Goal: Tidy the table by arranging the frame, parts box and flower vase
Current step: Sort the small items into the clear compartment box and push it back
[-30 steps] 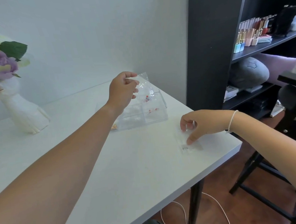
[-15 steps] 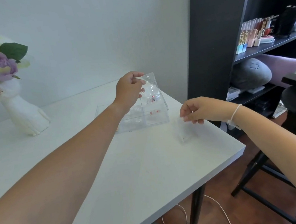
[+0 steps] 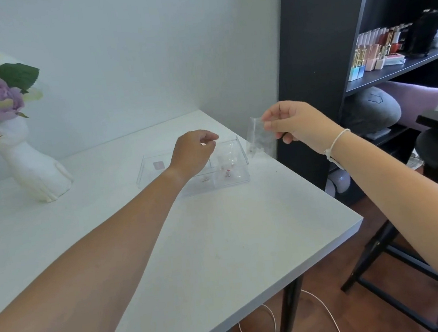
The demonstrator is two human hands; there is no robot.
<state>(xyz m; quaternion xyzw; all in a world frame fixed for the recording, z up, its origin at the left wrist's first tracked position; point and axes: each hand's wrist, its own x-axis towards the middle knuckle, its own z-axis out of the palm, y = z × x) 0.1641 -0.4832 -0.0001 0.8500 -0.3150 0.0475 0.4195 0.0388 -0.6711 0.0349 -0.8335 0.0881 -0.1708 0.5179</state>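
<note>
Lifted off the table [image 3: 221, 246] now, my right hand [image 3: 297, 123] pinches a little clear bag [image 3: 259, 138] just right of the parts box [image 3: 228, 164] — nearer than my left hand [image 3: 192, 152], curled above it, maybe empty.

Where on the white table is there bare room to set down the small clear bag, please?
The wide near stretch of the white table is bare, as is the strip between the white hand-shaped flower vase and the clear plastic parts box. The far right corner is crowded by the box.
</note>
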